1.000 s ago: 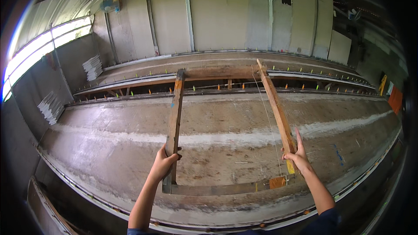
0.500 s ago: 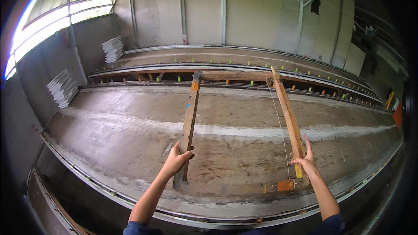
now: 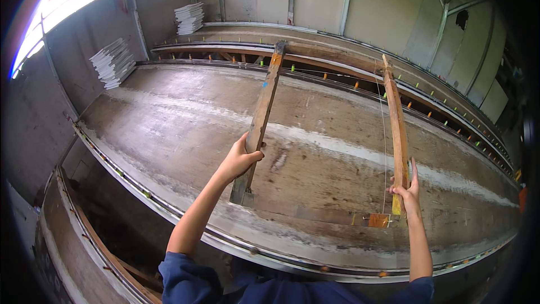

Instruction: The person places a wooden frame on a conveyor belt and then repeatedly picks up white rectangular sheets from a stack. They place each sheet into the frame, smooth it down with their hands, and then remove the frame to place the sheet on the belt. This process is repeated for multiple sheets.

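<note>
A large wooden frame (image 3: 397, 129) lies over the long brown-stained table, its far bar reaching the table's back rail. Wrapped round the dark left bar of the frame is my left hand (image 3: 241, 160), thumb on the near face and fingertips showing at the far side. My right hand (image 3: 407, 198) grips the lighter right bar near its yellow-marked lower end, with one finger stretched up along it. A thin string (image 3: 384, 152) runs down beside that bar to a small orange patch (image 3: 378, 220) at the near corner. Whether a mesh fills the frame is hard to make out.
The long table (image 3: 185, 146) has a pale streak and a near rail (image 3: 264, 256) with small coloured stops. Behind is another table with a similar rail (image 3: 326, 76). Stacks of white sheets (image 3: 114, 63) stand at the far left. Another table edge (image 3: 84, 231) is at lower left.
My view has turned, so the frame and both hands now appear higher and further right, with the table slanting down to the right. Both hands keep their hold on the side bars.
</note>
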A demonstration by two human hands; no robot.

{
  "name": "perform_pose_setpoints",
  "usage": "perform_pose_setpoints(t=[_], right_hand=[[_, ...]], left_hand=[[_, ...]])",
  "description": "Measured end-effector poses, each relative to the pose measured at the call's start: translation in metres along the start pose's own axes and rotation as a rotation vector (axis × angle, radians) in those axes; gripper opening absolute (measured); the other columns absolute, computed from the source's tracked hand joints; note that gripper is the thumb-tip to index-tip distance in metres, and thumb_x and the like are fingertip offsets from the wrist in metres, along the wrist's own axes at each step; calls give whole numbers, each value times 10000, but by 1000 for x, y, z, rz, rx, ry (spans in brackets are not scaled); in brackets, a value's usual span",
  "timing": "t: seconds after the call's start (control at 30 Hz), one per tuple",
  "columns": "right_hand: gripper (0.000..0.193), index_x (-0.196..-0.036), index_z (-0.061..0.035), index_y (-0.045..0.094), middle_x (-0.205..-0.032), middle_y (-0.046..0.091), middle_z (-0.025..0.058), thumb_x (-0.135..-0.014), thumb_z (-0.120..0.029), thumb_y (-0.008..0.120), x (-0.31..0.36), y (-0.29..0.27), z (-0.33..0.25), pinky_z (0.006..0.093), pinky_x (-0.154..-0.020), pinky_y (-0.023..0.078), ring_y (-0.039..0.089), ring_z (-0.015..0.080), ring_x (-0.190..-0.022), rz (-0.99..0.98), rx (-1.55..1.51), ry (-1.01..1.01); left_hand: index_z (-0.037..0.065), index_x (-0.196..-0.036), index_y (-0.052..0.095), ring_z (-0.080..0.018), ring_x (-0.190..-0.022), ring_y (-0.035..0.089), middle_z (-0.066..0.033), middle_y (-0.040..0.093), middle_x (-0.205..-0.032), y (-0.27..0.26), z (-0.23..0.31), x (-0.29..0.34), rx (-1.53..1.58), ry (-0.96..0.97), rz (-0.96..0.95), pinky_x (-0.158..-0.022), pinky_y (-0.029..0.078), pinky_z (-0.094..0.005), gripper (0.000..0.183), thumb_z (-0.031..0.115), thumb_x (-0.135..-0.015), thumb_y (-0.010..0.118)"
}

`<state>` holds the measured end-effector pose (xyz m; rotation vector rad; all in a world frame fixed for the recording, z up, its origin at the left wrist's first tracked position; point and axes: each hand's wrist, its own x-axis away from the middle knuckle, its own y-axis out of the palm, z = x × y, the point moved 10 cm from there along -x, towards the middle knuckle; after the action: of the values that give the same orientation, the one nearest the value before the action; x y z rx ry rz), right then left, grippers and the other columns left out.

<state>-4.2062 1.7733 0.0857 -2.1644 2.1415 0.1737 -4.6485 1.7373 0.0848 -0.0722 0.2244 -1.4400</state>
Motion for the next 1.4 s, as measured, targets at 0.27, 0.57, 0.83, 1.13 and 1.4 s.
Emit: perform_pose_setpoints(t=[0.27,0.57,0.83,1.13,1.4], right_hand=[[913,-1408,-215,158,-1068,480,169,-614,139,438,38,156,11,325,-649,551,565,190,-791,24,41,9],[895,-1411,-188,108,-919,534,196,-659,160,448,16,294,1,342,-622,559,592,189,-628,21,71,73],[892,-1410,-132,65,-942,520,190,-665,138,474,-12,336,65,338,-616,541,588,199,-674,-86,-85,145],[884,-1395,-109,120,-937,514,205,-628,154,472,11,405,105,359,-613,544,576,225,-711,-41,-142,252],[879,-1397,-94,101,-950,522,208,-636,133,478,31,615,81,351,-612,542,584,215,-702,-132,-126,266]], left_hand=[[-94,-1310,279,-217,-968,548,-185,570,-1058,-162,-49,-4,-33,19,-44,-837,429,-290,736,122,-688,609],[-97,-1194,397,-190,-845,566,-156,583,-996,-296,-94,-14,23,-115,68,-760,452,-287,590,119,-683,599],[-92,-1147,434,-146,-754,560,-103,586,-870,-332,-104,-38,-13,-63,46,-689,448,-260,536,123,-687,604],[-86,-1141,441,-135,-790,563,-145,593,-1029,-398,-126,-45,-12,-229,-108,-731,462,-252,510,123,-704,599],[-91,-1060,462,-142,-666,538,-92,574,-746,-612,-160,-22,-59,-217,62,-600,435,-254,499,175,-666,612]])
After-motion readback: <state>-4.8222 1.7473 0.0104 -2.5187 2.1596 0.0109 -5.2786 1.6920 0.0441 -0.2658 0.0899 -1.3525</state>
